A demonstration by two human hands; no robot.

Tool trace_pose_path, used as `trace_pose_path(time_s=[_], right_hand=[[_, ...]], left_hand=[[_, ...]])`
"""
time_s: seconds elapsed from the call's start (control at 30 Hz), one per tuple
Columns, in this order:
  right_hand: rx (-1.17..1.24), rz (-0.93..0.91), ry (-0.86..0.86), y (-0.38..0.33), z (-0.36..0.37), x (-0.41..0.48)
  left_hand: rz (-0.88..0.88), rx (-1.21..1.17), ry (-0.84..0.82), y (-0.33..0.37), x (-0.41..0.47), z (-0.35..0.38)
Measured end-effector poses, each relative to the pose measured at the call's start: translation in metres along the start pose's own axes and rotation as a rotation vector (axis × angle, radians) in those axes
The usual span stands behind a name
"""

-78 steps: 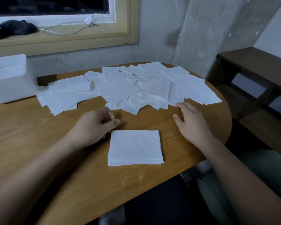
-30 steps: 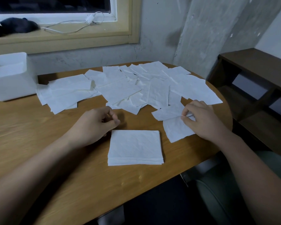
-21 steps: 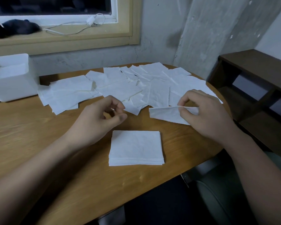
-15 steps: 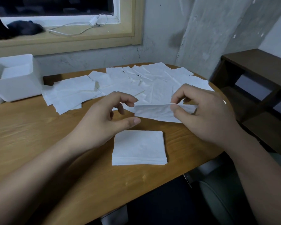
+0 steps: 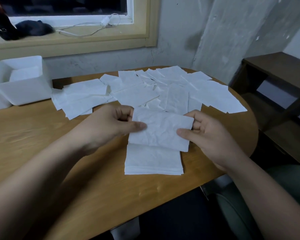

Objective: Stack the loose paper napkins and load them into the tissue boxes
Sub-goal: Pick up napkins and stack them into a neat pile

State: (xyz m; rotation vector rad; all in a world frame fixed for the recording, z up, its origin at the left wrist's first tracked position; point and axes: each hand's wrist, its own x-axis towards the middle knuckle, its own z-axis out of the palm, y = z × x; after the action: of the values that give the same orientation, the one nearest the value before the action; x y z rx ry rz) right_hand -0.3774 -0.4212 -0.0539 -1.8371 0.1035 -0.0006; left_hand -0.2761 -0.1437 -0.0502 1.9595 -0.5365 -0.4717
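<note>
now that my right hand (image 5: 210,137) has lifted one napkin (image 5: 161,130) off the spread (image 5: 137,95) and my left hand (image 5: 109,126) has joined, both pinch its ends just above the stack (image 5: 152,161); it should land on top next.

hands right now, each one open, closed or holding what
Left hand: closed on the left edge of the napkin, thumb on top.
Right hand: closed on the napkin's right edge, over the stack.
</note>
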Motion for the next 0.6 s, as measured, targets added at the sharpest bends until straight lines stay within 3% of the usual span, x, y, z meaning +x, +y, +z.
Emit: trace_pose_path(time_s=[0.17,0.3,0.6], right_hand=[[-0.035,0.08,0.003,0.015,0.007,-0.007],[-0.084,0.107,0.011,0.025,0.013,-0.008],[-0.217,0.115,0.029,0.042,0.02,-0.004]], left_hand=[[-0.193,-0.007,-0.241,-0.001,0.001,-0.005],[-0.261,0.034,-0.315,-0.008,0.005,-0.007],[-0.271,0.319,-0.25,-0.02,0.007,-0.002]])
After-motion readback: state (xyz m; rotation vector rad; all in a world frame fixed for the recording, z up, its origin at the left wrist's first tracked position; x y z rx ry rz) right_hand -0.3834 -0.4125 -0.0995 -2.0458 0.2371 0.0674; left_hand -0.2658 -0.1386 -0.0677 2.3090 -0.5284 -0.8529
